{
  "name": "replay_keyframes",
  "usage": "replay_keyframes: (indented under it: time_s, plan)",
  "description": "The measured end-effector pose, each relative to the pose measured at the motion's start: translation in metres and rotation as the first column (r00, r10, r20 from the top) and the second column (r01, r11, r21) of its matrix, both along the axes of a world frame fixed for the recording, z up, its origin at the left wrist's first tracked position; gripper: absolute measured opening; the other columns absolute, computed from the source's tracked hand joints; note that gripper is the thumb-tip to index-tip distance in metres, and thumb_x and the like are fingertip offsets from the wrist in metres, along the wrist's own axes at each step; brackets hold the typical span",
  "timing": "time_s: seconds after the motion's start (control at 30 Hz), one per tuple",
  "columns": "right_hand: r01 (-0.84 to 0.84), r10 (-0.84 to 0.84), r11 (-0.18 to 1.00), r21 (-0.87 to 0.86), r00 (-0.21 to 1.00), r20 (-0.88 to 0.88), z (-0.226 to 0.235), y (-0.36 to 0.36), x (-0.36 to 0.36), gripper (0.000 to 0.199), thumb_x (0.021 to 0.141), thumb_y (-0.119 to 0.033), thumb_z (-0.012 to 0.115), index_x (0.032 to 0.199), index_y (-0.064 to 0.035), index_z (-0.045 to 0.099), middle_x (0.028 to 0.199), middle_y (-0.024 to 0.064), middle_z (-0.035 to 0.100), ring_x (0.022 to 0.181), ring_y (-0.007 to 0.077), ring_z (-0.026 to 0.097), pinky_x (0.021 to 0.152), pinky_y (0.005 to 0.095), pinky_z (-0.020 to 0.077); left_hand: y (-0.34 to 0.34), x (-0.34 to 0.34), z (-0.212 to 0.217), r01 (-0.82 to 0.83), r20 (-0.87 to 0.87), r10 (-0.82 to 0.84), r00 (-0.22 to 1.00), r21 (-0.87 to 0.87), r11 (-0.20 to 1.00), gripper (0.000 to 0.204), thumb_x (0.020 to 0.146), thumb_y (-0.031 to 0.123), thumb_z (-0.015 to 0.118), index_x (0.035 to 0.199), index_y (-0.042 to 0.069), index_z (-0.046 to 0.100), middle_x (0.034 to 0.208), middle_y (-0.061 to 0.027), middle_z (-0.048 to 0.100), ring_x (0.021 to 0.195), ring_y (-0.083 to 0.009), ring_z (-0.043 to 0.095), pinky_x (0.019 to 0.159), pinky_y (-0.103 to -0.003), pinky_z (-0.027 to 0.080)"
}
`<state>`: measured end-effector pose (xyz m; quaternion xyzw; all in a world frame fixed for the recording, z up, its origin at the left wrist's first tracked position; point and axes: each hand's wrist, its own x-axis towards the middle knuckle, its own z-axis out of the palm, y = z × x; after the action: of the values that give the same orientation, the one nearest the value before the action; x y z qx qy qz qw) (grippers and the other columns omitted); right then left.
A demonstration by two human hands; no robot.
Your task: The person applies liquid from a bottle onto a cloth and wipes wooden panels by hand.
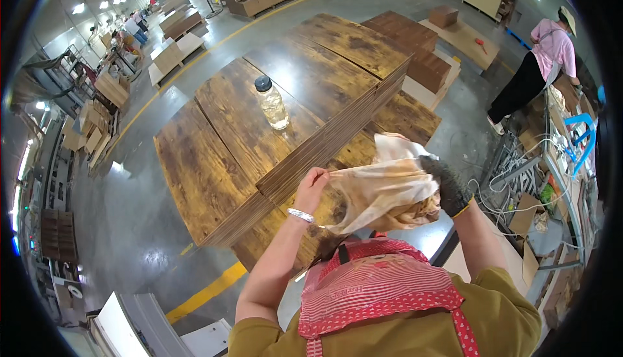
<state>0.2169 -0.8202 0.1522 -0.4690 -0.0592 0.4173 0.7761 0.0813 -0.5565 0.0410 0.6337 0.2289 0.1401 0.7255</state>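
Observation:
Between my two hands a stained white-and-brown rag (383,188) is stretched out. My bare left hand (313,188), with a silver bracelet at the wrist, pinches one edge of it. On the other side my right hand (448,187), in a dark glove, grips the bunched part; its fingers are partly behind the cloth. The rag hangs over a lower level of brown wood-grain boards (263,234). Just beyond stand tall stacks of the same wood-grain boards (214,130). On top of them is a clear bottle (274,107) with a dark lid and pale contents.
Off to the right, a person (545,65) in a pink top stands by a cluttered bench with cables and a blue frame (581,140). More brown boards (402,39) lie on pallets beyond the stacks. A yellow line (207,292) crosses the floor at lower left.

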Motion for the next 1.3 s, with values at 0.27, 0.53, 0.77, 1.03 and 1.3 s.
replay_keyframes:
  time_s: [0.27,0.53,0.77,1.03,1.3]
  plan:
    - [-0.044,0.058,0.996,0.078,0.979,-0.196,-0.006,0.029,-0.017,0.029,0.082,-0.017,0.057,0.105,0.0006,0.054,0.099,0.0099,0.06,0.088,0.0185,0.06,0.078,0.0313,0.0492,-0.03,-0.02,-0.106,-0.194,0.005,0.202,0.979,0.306,0.932,0.046,0.09,0.032,0.046,0.125,0.005,0.036,0.122,-0.0154,0.044,0.112,-0.0226,0.043,0.094,-0.031,0.033]
    - [-0.171,0.171,0.985,0.018,0.975,-0.141,-0.045,0.055,-0.036,0.032,0.079,-0.015,0.063,0.107,-0.0018,0.056,0.098,0.0062,0.06,0.085,0.0131,0.057,0.074,0.0257,0.0473,-0.072,-0.022,-0.008,0.498,0.484,-0.221,0.847,-0.574,0.65,0.054,0.088,0.043,0.042,0.128,0.007,0.036,0.127,-0.0115,0.043,0.116,-0.0268,0.043,0.1,-0.04,0.034]
    - [-0.165,0.303,0.945,0.281,0.763,-0.571,-0.101,0.036,-0.026,0.047,0.081,-0.023,0.061,0.121,-0.0037,0.045,0.106,0.0081,0.058,0.094,0.0173,0.057,0.083,0.0291,0.0448,-0.085,0.002,0.016,0.418,0.399,-0.124,0.909,-0.871,0.257,0.058,0.083,0.045,0.049,0.125,0.005,0.041,0.121,-0.012,0.05,0.108,-0.026,0.051,0.094,-0.04,0.04]
    - [-0.147,0.207,0.975,0.166,0.871,-0.446,-0.17,0.02,-0.004,0.032,0.084,-0.016,0.051,0.108,0.0054,0.053,0.094,0.0139,0.062,0.083,0.0204,0.062,0.07,0.0314,0.0528,-0.051,0.034,0.026,-0.19,-0.144,0.123,0.982,-0.743,0.641,0.045,0.091,0.037,0.039,0.121,0.005,0.044,0.118,-0.0081,0.052,0.104,-0.0217,0.053,0.087,-0.036,0.043]
    - [-0.283,0.297,0.95,-0.129,0.948,0.115,-0.161,0.006,0.021,0.018,0.069,-0.002,0.067,0.087,-0.0007,0.064,0.08,0.0047,0.064,0.067,0.0101,0.059,0.057,0.0246,0.0497,-0.027,0.048,0.029,-0.131,-0.047,0.122,0.991,-0.333,0.934,0.027,0.087,0.018,0.045,0.107,0.0,0.048,0.105,-0.0078,0.054,0.1,-0.0172,0.053,0.084,-0.029,0.043]
